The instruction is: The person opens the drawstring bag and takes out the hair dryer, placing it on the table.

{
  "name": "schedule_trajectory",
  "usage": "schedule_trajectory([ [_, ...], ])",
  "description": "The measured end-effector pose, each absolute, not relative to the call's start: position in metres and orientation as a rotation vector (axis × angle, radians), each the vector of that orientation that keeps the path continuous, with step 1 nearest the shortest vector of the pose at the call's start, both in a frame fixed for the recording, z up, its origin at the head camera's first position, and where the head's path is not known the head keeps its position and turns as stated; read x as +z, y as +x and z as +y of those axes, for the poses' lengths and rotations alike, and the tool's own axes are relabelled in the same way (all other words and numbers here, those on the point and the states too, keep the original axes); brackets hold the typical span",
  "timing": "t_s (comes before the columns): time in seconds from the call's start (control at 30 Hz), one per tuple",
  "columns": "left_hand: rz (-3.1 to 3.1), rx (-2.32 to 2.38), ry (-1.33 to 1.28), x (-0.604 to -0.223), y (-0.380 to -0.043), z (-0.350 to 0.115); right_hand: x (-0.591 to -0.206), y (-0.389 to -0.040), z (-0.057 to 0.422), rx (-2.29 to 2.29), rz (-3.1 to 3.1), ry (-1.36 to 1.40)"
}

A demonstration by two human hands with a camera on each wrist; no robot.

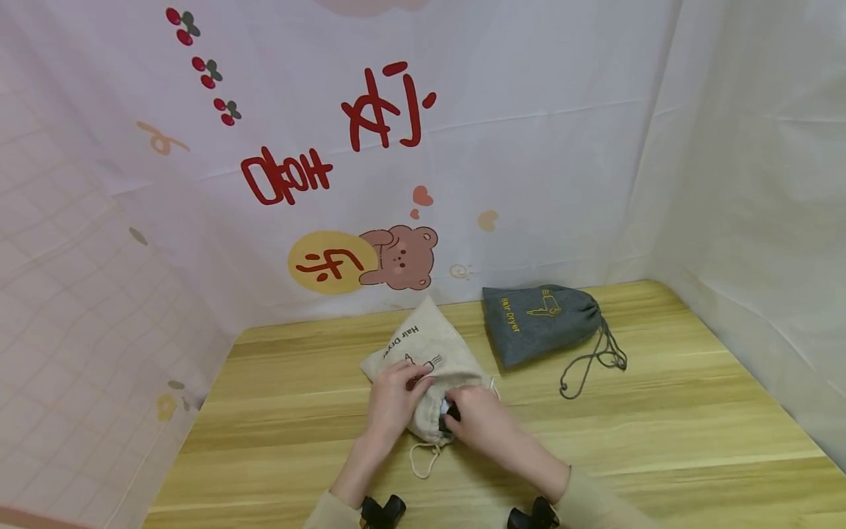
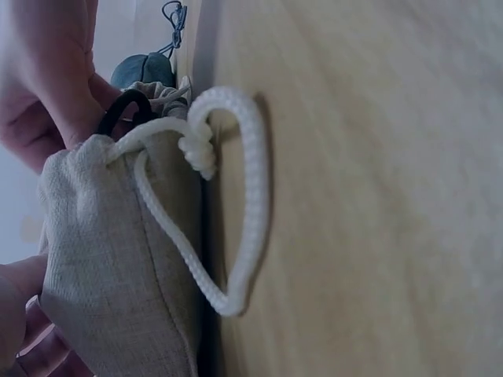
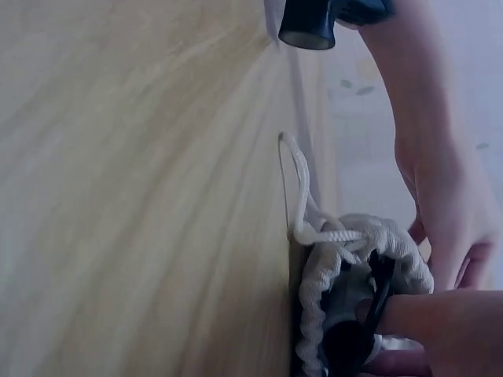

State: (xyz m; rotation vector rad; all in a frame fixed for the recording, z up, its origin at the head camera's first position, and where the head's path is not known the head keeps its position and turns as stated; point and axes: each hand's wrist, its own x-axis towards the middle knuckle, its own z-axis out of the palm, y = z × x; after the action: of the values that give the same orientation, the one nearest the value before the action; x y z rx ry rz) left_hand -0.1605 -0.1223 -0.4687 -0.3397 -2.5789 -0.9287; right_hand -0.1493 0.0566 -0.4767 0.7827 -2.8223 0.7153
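A beige drawstring bag (image 1: 456,353) printed "Hair Dryer" lies on the wooden table, its gathered mouth towards me. My left hand (image 1: 394,397) grips the bag's cloth near the middle, fingers bent against it. At the mouth, my right hand (image 1: 481,419) holds a black and pale object (image 1: 448,416), its thumb reaching inside the opening. A black loop (image 3: 381,294) and a dark round part show there in the right wrist view; the rest is hidden by cloth. The bag's white drawstring (image 2: 255,196) hangs in a knotted loop onto the table.
A dark grey drawstring bag (image 1: 542,327), also printed "Hair Dryer", lies at the back right with its cord trailing forward. White printed cloth (image 1: 542,162) walls in the back and sides of the wooden table (image 1: 284,411). Black wrist devices (image 1: 383,511) sit below both hands.
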Motion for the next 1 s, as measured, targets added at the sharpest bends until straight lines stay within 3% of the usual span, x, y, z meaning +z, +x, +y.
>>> schedule_trajectory([
  [0.27, -2.563, -0.878, -0.323, -0.471, -0.165, -0.119, -0.48, -0.145, 0.042, 0.623, -2.776, 0.748],
  [0.6, -2.423, -0.709, -0.524, -0.47, -0.179, -0.111, -0.486, -0.143, 0.04, 0.554, -2.599, 0.75],
  [1.0, -2.397, -0.736, -0.405, -0.465, -0.187, -0.104, -0.482, -0.118, 0.045, 0.368, -2.352, 0.757],
])
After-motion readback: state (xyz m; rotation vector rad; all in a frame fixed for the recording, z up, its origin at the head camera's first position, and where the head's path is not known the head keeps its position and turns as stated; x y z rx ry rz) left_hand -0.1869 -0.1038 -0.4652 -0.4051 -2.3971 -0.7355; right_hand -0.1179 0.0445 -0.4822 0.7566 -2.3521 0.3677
